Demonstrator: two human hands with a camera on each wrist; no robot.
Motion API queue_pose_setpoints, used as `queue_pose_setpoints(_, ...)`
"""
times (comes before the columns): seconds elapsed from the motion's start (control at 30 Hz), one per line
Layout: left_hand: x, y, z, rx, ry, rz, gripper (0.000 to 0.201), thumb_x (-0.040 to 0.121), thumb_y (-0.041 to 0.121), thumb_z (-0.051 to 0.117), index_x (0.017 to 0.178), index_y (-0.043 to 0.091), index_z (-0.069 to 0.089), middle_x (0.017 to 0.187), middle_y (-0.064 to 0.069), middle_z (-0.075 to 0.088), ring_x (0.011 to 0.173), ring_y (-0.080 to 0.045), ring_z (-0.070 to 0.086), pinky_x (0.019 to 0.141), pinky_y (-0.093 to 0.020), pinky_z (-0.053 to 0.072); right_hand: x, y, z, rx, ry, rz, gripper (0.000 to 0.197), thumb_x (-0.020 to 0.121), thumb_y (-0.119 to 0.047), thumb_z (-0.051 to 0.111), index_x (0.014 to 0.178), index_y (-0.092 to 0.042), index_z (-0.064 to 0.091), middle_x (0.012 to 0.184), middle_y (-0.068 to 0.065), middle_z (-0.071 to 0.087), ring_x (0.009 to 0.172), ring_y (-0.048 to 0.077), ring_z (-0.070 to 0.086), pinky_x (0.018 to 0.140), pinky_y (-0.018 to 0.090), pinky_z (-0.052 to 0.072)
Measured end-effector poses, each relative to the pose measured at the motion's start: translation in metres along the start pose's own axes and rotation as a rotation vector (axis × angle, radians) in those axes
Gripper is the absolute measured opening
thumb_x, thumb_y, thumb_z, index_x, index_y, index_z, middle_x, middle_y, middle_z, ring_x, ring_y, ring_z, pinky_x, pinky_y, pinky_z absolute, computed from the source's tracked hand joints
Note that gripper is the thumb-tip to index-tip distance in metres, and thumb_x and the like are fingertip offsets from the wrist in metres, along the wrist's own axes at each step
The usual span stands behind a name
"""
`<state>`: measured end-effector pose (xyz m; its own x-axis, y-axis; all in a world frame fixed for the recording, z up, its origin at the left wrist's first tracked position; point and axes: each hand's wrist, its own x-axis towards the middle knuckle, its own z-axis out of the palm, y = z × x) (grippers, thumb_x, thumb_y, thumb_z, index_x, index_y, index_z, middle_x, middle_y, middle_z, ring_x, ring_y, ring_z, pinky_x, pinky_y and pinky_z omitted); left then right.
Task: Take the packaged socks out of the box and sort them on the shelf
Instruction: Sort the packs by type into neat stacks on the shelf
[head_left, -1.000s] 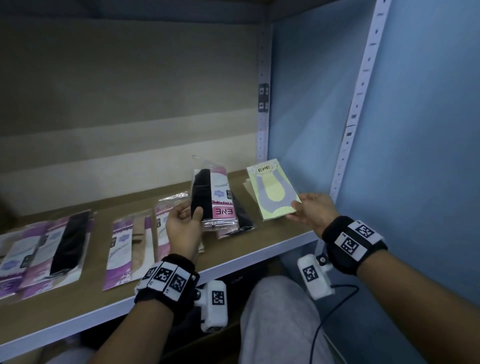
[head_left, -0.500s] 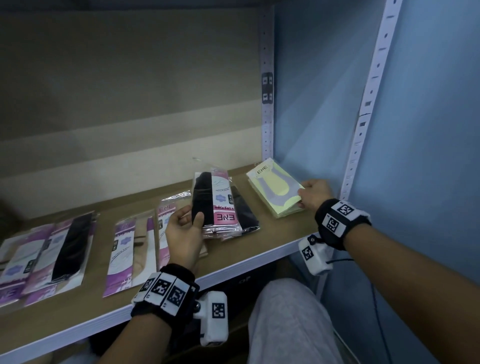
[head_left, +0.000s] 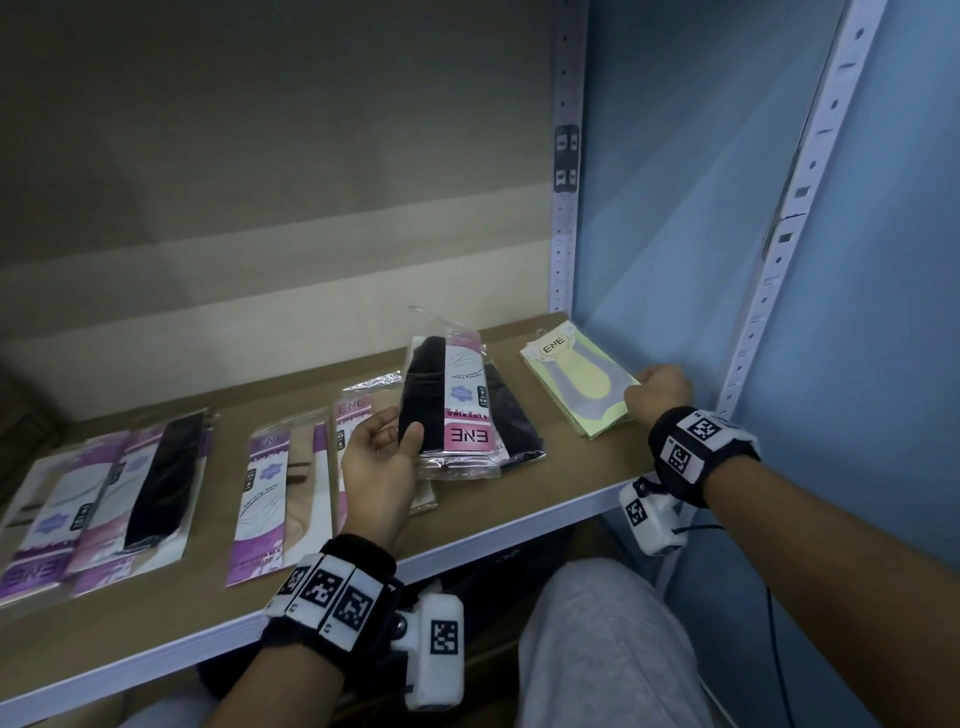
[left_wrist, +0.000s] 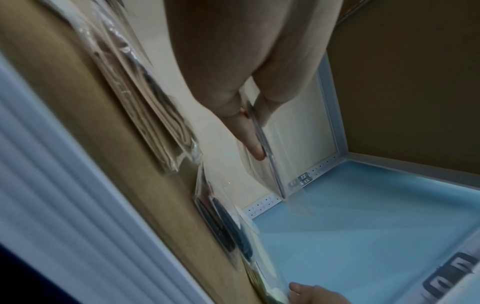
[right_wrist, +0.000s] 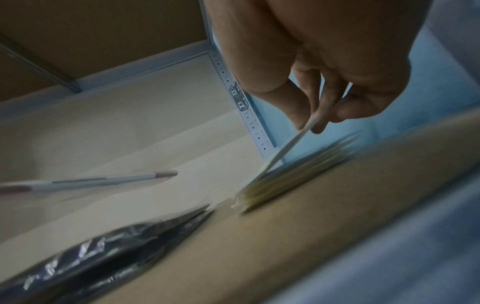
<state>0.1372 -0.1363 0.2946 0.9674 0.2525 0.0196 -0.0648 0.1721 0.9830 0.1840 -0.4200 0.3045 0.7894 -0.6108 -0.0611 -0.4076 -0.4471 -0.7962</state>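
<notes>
1. Many packs already lie sorted on the shelf (head_left: 483, 512): purple-labelled packs (head_left: 109, 499) at the far left, a purple pack with beige content (head_left: 283, 499) next to them, a pink pack (head_left: 349, 457) partly hidden behind my left hand, a black pile (head_left: 511, 421) in the middle and a yellow pile (head_left: 597, 410) at the right end, near the blue wall.
2. Two packs are not yet put down. My left hand (head_left: 379, 467) pinches a black-and-pink pack (head_left: 449, 400) by its lower edge, thumb on the front and fingers behind, and holds it tilted above the black pile.
3. My right hand (head_left: 657, 395) pinches the near edge of a yellow pack (head_left: 579, 374); in the right wrist view this pack is slanted, its far end down on the yellow pile (right_wrist: 291, 176).
4. I judge both packs are almost placed. The box is not in view, so I cannot tell how many remain.
5. The packs look flat, thin and stiffened by a card, wrapped in shiny clear plastic with "ENE" printed on them.
</notes>
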Motion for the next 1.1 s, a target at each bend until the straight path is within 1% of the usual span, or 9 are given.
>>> queue_pose_setpoints(0.07,-0.001,0.000,0.001,-0.010,-0.007,0.000,0.032,0.089,0.005,0.060,0.119,0.011,0.052,0.104,-0.009,0.066,0.094,-0.029,0.066,0.071,-0.037,0.054,-0.002,0.001,0.001,-0.049,0.028,-0.013,0.027,0.079,0.000,0.053,0.102,0.004,0.066,0.109,0.022,0.066,0.105,0.038,0.057,0.086,0.036,0.050)
queue_pose_setpoints(0.17,0.000,-0.002,0.002,-0.027,-0.014,-0.012,0.030,0.089,0.004,0.060,0.117,0.013,0.052,0.108,-0.014,0.066,0.095,-0.031,0.065,0.076,-0.037,0.052,-0.008,0.002,0.001,-0.100,0.061,-0.027,0.040,0.080,-0.001,0.053,0.118,-0.009,0.062,0.124,0.021,0.054,0.118,0.040,0.046,0.101,0.041,0.042)
queue_pose_setpoints(0.3,0.000,-0.002,0.005,-0.067,-0.024,-0.027,0.029,0.089,0.002,0.060,0.114,0.013,0.052,0.113,-0.019,0.064,0.097,-0.034,0.064,0.078,-0.038,0.051,-0.020,-0.005,0.007,0.018,0.019,-0.125,0.019,0.081,-0.009,0.056,0.085,-0.025,0.064,0.103,0.005,0.065,0.109,0.029,0.058,0.099,0.040,0.044)
queue_pose_setpoints(0.43,-0.003,0.000,0.014,-0.125,-0.023,-0.053,0.024,0.088,0.000,0.060,0.108,0.013,0.054,0.110,-0.019,0.066,0.103,-0.035,0.065,0.089,-0.045,0.051,-0.057,-0.030,0.014,0.229,-0.187,-0.237,0.006,0.088,-0.016,0.061,0.083,-0.016,0.065,0.085,0.000,0.067,0.084,0.019,0.063,0.075,0.027,0.049)
queue_pose_setpoints(0.57,-0.011,0.000,0.023,-0.173,-0.036,-0.074,0.035,0.088,0.001,0.061,0.120,0.006,0.051,0.112,-0.017,0.066,0.102,-0.031,0.067,0.087,-0.047,0.055,-0.100,-0.040,0.030,0.477,-0.490,-0.149,0.018,0.087,-0.029,0.063,0.099,-0.016,0.062,0.101,0.004,0.070,0.091,0.022,0.069,0.085,0.042,0.056)
queue_pose_setpoints(0.77,-0.016,-0.004,0.015,-0.117,-0.085,-0.117,0.036,0.085,0.008,0.067,0.117,0.010,0.051,0.110,-0.017,0.068,0.101,-0.033,0.067,0.090,-0.056,0.052,-0.128,-0.043,0.039,0.692,-0.556,-0.076,0.014,0.085,-0.008,0.065,0.098,-0.011,0.061,0.097,0.008,0.073,0.088,0.024,0.071,0.085,0.045,0.056)
queue_pose_setpoints(0.93,-0.013,0.007,-0.004,-0.112,-0.121,-0.160,0.036,0.087,0.020,0.066,0.119,0.015,0.050,0.110,-0.011,0.067,0.103,-0.027,0.066,0.089,-0.045,0.054,-0.127,-0.036,0.026,0.652,-0.669,-0.083,0.014,0.087,-0.002,0.061,0.096,-0.012,0.065,0.105,0.007,0.072,0.100,0.025,0.066,0.091,0.040,0.051)
queue_pose_setpoints(1.03,-0.007,0.018,-0.015,-0.150,-0.120,-0.174,0.034,0.093,0.016,0.057,0.124,0.008,0.046,0.104,-0.011,0.065,0.092,-0.024,0.067,0.082,-0.041,0.056,-0.123,-0.030,0.018,0.610,-0.760,-0.080,0.018,0.089,-0.001,0.058,0.100,-0.014,0.065,0.103,0.008,0.072,0.089,0.023,0.067,0.083,0.038,0.054)
queue_pose_setpoints(1.1,-0.001,0.023,-0.024,-0.161,-0.124,-0.182,0.043,0.093,0.021,0.058,0.131,0.006,0.045,0.115,-0.015,0.063,0.092,-0.024,0.068,0.083,-0.043,0.056,-0.118,-0.027,0.011,0.540,-0.799,-0.098,0.021,0.089,-0.003,0.057,0.105,-0.014,0.065,0.105,0.011,0.072,0.087,0.025,0.066,0.082,0.041,0.054)
